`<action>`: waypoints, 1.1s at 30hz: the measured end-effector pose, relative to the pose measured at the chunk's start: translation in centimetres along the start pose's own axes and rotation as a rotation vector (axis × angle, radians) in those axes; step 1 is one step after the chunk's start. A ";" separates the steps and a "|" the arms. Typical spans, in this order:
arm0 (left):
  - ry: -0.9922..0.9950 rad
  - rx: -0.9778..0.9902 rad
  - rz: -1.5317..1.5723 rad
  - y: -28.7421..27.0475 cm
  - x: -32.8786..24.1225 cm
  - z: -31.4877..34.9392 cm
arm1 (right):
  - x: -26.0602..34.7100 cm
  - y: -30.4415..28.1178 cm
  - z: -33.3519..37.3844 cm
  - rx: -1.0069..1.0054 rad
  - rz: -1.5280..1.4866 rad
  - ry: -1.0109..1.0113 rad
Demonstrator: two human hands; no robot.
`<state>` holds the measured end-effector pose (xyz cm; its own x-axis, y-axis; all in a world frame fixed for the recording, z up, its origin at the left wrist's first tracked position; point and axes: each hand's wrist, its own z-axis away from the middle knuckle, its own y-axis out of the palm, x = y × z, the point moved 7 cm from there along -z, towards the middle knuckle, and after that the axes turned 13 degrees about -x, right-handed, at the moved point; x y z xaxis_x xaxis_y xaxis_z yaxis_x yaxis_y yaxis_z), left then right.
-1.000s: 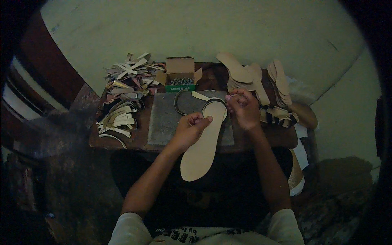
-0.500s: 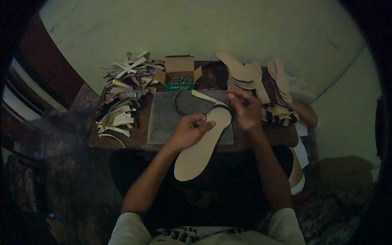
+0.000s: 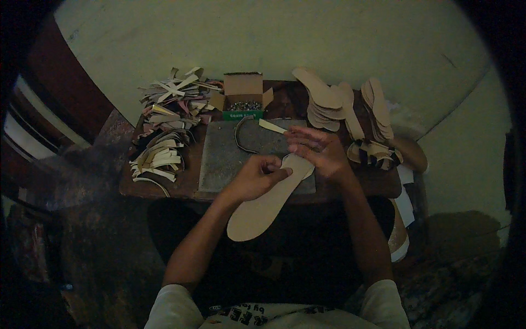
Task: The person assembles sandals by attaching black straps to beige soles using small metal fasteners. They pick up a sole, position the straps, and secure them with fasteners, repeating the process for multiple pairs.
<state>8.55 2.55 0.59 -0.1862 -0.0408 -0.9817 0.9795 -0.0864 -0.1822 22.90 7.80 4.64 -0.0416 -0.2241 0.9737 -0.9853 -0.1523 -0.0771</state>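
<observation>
My left hand (image 3: 260, 176) grips a beige foot-shaped insole (image 3: 266, 205) near its narrower end, thumb on top and fingers beneath. The insole slants toward me, its broad end hanging past the table's front edge. Over the narrower end reaches my right hand (image 3: 323, 153), its fingers stretched out and slightly apart, covering part of that end. A pale strip (image 3: 271, 127) shows beyond those fingertips; its other end is hidden. On the grey slab (image 3: 219, 170) lies a curved dark strip (image 3: 239, 137), left of the insole and touched by neither hand.
An open green box (image 3: 243, 114) of small metal pieces stands behind the slab. Strip scraps (image 3: 159, 156) pile up along the left. Stacked insoles (image 3: 323, 98) and more insoles (image 3: 376, 107) sit at the back right, with dark-and-beige strapped pieces (image 3: 375, 155) before them.
My right hand has moved left and down, from a raised pinch beside the heel end to stretched fingers over it. The insole's broad end has shifted slightly left.
</observation>
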 end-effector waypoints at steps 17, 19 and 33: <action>-0.037 0.062 0.034 0.0 0.2 0.1 | -0.8 0.4 0.1 0.197 0.058 0.120; -0.034 0.060 0.036 0.1 0.6 0.1 | -0.7 0.5 0.2 0.187 0.063 0.150; -0.022 -0.022 0.009 1.0 0.4 0.3 | -1.2 0.3 0.1 0.161 0.228 0.002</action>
<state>9.39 2.14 0.00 -0.1789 -0.0630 -0.9819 0.9825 -0.0644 -0.1748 22.72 7.95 3.49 -0.2596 -0.2679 0.9278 -0.9116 -0.2492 -0.3270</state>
